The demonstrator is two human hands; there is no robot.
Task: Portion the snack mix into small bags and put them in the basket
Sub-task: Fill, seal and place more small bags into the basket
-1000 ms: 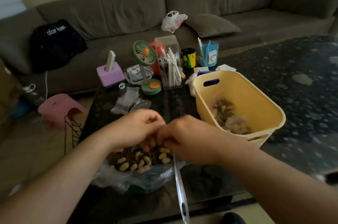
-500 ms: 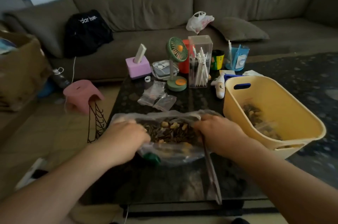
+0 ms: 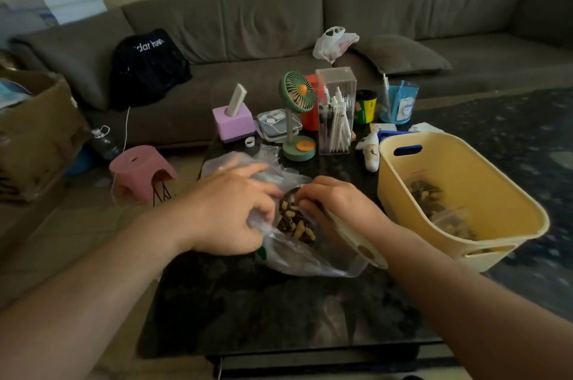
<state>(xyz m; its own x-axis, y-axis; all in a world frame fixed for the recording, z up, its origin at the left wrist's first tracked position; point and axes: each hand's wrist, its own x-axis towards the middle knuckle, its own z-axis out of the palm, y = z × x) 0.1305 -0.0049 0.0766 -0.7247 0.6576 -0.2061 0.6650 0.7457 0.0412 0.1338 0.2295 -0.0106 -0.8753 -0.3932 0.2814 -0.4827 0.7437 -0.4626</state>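
On the dark desk [image 3: 279,311] lies a large clear plastic bag [image 3: 310,258] of snack mix [image 3: 294,223], its mouth pulled open between the two hands. The left hand [image 3: 229,212] grips the bag's left edge, its fingers curled into the crumpled plastic, so its grip is closed on the bag. The right hand [image 3: 338,209] holds a spoon [image 3: 350,232] whose pale handle runs back beside the wrist; its fingers are curled round the handle near the bowl, and the bowl sits at the top of the nuts and seeds inside the bag. Just to the right stands the yellow basket [image 3: 483,193], which holds small filled bags [image 3: 434,203] of the same mix at its bottom. Beyond the hands, a few empty small clear bags [image 3: 266,152] lie on the desk. Farther back stand a green desk fan [image 3: 297,100], a clear box of white pens [image 3: 336,113], a purple block [image 3: 234,124] and a blue holder [image 3: 398,103]. A grey sofa [image 3: 310,23] runs behind the desk, with a black bag [image 3: 148,66] on it, and a pink stool [image 3: 139,169] stands on the floor to the left.
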